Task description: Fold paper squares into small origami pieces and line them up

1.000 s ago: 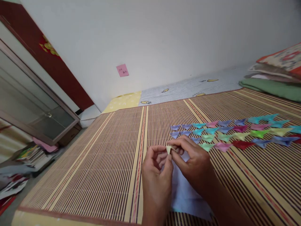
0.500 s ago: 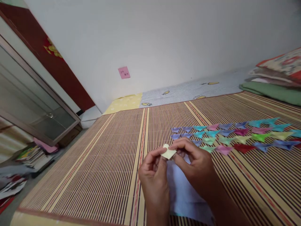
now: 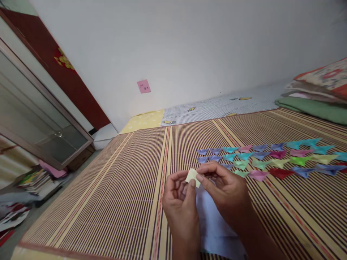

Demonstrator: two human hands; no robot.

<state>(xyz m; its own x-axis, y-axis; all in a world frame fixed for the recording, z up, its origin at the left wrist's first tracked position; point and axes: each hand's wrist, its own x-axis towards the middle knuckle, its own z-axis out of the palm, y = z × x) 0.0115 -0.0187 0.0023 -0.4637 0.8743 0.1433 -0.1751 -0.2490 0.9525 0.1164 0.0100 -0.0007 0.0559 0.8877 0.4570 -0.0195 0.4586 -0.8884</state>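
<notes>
From my remote post, I find both hands engaged on one small piece of pale yellow paper [image 3: 191,174]. The left hand [image 3: 181,200] is partly closed: its thumb presses on the near face of the paper, the index finger reaches to its left edge, and the other fingers curl loosely behind. The right hand [image 3: 226,189] pinches the paper's right side between thumb and index finger, the thumb tip lying over the front; its remaining fingers are bent and partly hidden.

Against the frame half a second ago, I record a change. The paper then showed as a broader diamond spread between the fingertips, its corners pointing up, down and to the sides; it now presents a smaller, tilted four-sided face, and both thumbs have come up onto it. One second ago it appeared as a narrow, pointed wedge.

The paper is held raised in front of the wearer, over the far end of a pale bluish-white sheet [image 3: 217,224] on the striped mat [image 3: 108,195]. I cannot tell whether that sheet is paper or cloth. The yellow piece looks plain and flat-faced, its lower right part covered by the thumbs; I cannot make out its folds. Rows of coloured folded paper shapes [image 3: 282,173] lie on the mat beyond the right hand, which hides some of them.
</notes>
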